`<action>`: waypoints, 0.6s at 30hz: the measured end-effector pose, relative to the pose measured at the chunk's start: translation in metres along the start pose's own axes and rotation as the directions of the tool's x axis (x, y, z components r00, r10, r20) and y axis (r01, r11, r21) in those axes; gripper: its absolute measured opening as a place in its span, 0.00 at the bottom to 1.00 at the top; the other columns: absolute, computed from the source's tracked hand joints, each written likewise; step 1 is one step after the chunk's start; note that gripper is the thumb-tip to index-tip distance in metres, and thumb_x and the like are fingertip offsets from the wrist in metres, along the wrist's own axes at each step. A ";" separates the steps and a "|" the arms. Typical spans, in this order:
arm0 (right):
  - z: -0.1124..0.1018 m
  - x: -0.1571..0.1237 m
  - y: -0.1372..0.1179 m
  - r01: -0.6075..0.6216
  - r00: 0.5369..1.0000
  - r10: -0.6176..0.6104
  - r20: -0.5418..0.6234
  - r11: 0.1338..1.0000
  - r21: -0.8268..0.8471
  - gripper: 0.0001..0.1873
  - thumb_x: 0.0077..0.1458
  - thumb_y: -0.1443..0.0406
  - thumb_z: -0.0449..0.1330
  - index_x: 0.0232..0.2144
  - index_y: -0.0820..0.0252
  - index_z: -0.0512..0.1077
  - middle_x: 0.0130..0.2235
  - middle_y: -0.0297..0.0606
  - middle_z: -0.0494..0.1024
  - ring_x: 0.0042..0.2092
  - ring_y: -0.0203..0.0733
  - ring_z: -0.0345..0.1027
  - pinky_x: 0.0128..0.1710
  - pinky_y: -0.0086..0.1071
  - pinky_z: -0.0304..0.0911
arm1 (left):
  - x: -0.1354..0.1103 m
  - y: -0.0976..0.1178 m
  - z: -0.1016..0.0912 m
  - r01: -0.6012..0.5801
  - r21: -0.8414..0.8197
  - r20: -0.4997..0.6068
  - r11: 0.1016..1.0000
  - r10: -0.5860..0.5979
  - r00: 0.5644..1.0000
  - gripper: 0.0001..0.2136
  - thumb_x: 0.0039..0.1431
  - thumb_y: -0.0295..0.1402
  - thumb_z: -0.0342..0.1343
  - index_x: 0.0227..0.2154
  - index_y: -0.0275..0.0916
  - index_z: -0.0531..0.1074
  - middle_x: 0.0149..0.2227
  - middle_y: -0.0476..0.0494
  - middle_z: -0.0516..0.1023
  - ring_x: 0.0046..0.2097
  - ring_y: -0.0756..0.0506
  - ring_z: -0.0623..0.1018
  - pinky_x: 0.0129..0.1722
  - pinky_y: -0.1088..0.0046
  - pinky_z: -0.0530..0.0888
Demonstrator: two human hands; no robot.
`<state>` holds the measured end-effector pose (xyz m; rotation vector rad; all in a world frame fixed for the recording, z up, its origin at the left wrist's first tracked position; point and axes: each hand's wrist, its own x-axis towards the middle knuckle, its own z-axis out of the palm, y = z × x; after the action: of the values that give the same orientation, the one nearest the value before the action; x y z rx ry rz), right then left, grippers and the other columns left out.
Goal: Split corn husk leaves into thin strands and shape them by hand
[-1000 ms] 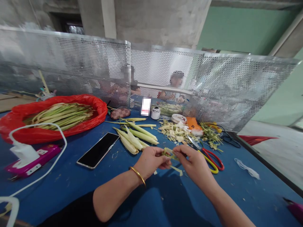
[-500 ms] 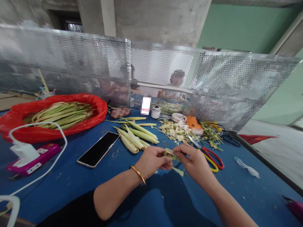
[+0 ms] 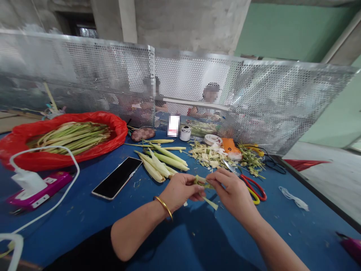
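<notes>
Both hands meet over the blue table [image 3: 197, 241], pinching a small folded piece of pale green leaf strip [image 3: 203, 183]. My left hand [image 3: 180, 190], with a gold bangle on the wrist, grips its left end. My right hand [image 3: 229, 192] pinches the right end, and a loose strip tail [image 3: 211, 203] hangs below. Just beyond the hands lies a bundle of tapered leaf pieces [image 3: 162, 162]. Red and yellow scissors [image 3: 252, 186] lie right of my right hand.
A red bag of long green leaves [image 3: 70, 137] sits at the left, with a black phone [image 3: 117, 177], a pink power strip and white charger [image 3: 34, 186]. Leaf trimmings [image 3: 210, 154], tape rolls and an orange object lie near a perforated metal screen [image 3: 197, 90]; people sit behind it.
Both hands keep hold of the folded strip and have shifted slightly; the fingers rework their pinch. Nothing else on the table has moved.
</notes>
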<state>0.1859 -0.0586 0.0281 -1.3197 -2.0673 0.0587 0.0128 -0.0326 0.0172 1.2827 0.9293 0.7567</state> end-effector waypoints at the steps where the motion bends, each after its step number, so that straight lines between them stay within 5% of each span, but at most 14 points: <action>1: 0.000 0.000 0.000 0.005 1.000 -0.005 -0.003 1.000 -0.012 0.13 0.61 0.65 0.51 0.30 0.57 0.74 0.30 0.36 0.74 0.33 0.39 0.67 0.34 0.30 0.58 | 0.000 0.000 0.000 0.003 0.001 0.000 1.000 -0.003 1.000 0.05 0.47 0.32 0.59 0.24 0.36 0.74 0.25 0.47 0.79 0.28 0.49 0.79 0.29 0.76 0.73; 11: 0.003 0.000 0.006 -0.078 0.996 0.072 0.047 0.986 0.148 0.11 0.60 0.66 0.53 0.26 0.57 0.71 0.29 0.35 0.71 0.30 0.38 0.65 0.33 0.30 0.60 | 0.000 -0.002 -0.001 0.002 0.038 0.024 0.999 -0.003 1.000 0.06 0.45 0.34 0.59 0.24 0.36 0.74 0.24 0.49 0.78 0.28 0.48 0.78 0.30 0.75 0.73; 18: 0.006 -0.001 -0.001 -0.014 1.000 0.013 0.013 0.993 0.116 0.08 0.58 0.68 0.55 0.39 0.57 0.73 0.33 0.38 0.71 0.35 0.41 0.67 0.35 0.31 0.63 | -0.001 0.001 0.000 0.047 -0.009 0.027 0.999 -0.046 0.999 0.07 0.43 0.34 0.59 0.25 0.35 0.74 0.24 0.49 0.78 0.27 0.49 0.78 0.30 0.75 0.73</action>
<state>0.1821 -0.0575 0.0234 -1.2654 -2.0332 0.1910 0.0123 -0.0336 0.0180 1.2557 0.9293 0.7053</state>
